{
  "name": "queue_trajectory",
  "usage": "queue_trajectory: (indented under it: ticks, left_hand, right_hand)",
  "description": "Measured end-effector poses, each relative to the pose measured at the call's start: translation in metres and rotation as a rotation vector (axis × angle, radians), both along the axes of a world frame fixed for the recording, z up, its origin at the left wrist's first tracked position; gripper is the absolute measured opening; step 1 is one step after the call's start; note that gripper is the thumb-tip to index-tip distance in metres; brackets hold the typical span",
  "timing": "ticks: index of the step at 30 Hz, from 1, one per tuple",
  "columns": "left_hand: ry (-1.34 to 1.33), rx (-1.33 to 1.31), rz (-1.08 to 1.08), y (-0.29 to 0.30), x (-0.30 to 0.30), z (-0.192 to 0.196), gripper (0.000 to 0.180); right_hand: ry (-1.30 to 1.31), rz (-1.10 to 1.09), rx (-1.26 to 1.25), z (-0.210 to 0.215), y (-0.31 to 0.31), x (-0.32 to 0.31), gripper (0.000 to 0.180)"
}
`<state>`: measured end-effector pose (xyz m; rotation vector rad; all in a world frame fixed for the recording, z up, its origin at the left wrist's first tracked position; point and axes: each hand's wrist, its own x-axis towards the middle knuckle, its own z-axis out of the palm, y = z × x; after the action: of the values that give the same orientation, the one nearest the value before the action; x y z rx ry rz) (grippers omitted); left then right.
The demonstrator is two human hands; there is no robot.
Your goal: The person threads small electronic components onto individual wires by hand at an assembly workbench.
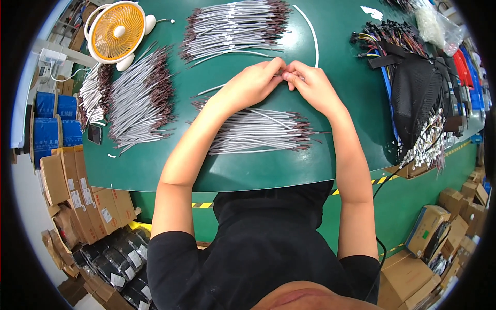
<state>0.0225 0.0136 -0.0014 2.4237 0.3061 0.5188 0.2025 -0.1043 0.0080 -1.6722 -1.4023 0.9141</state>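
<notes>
Green tabletop (pixel 155 170) curves close under us, our forearms reaching out over it from the lower edge.

Nearest us lies a loose pile of grey wires (pixel 258 132) with dark reddish stripped ends, fanned roughly left to right, partly under our wrists. Risk as we judge it: a forearm dragging back could sweep strands off the near edge or muddle their order.

Just beyond, our left hand (pixel 250 85) and right hand (pixel 312 88) meet fingertip to fingertip. Both are curled nearly closed, pinching something thin between them, most likely one grey wire from the pile; the piece itself is hidden by the fingers, so we cannot tell exactly what is gripped or how firmly. If the pinch slips, the fine end strands could splay or bend.

A single white wire (pixel 310 31) arcs away past the right hand, near the fingertips; it could snag on a knuckle and be pulled along.

Left of the hands, two more grey bundles (pixel 139 98) lie slanted, well apart from us. Farther off, another taped bundle (pixel 235 26) rests at the far side. Mixing sorted and unsorted lots looks possible if piles creep together.

Far left, a small orange fan (pixel 116 31) stands tilted; airflow might shift light strands. Far right, a black mesh bag (pixel 418 98) and coloured harnesses (pixel 385 36) crowd the edge.
</notes>
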Motion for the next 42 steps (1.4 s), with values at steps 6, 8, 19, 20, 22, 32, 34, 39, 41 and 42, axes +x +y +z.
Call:
queue_trajectory:
  ticks: [6,8,19,20,22,32,34,39,41,42]
  left_hand:
    - [-0.088,-0.037,-0.034,0.002,0.005,0.011,0.021]
    - [-0.118,-0.047,-0.060,-0.002,0.008,0.013,0.015]
    - [-0.077,-0.106,0.077,-0.006,0.000,0.008,0.013]
    - [-0.069,-0.147,0.097,-0.008,-0.001,0.007,0.010]
    - [-0.102,-0.166,0.112,-0.017,0.003,0.019,0.010]
    - [-0.090,0.004,0.136,-0.010,0.004,0.006,0.012]
    - [-0.094,-0.056,0.104,-0.010,0.004,0.009,0.011]
    - [0.107,-0.453,0.131,-0.012,0.000,0.029,0.023]
    - [0.104,-0.433,0.117,-0.010,0.001,0.029,0.024]
    - [0.099,-0.414,0.111,-0.010,0.000,0.029,0.024]
  right_hand:
    - [0.221,0.030,0.166,-0.003,0.000,0.005,0.019]
    - [0.278,0.027,0.199,-0.006,-0.002,0.007,0.017]
    - [0.014,-0.048,0.417,-0.008,-0.005,-0.010,0.018]
    - [0.009,-0.047,0.426,-0.008,-0.003,-0.008,0.018]
    - [-0.071,-0.086,0.362,-0.007,-0.005,-0.005,0.018]
    - [0.034,-0.137,0.371,-0.006,-0.004,-0.012,0.015]
    - [0.010,-0.142,0.375,-0.003,-0.005,-0.015,0.014]
    - [-0.086,-0.100,0.452,-0.005,-0.003,-0.012,0.010]
    - [-0.103,-0.113,0.478,-0.008,-0.003,-0.008,0.011]
    - [-0.119,-0.117,0.504,-0.008,-0.003,-0.008,0.011]
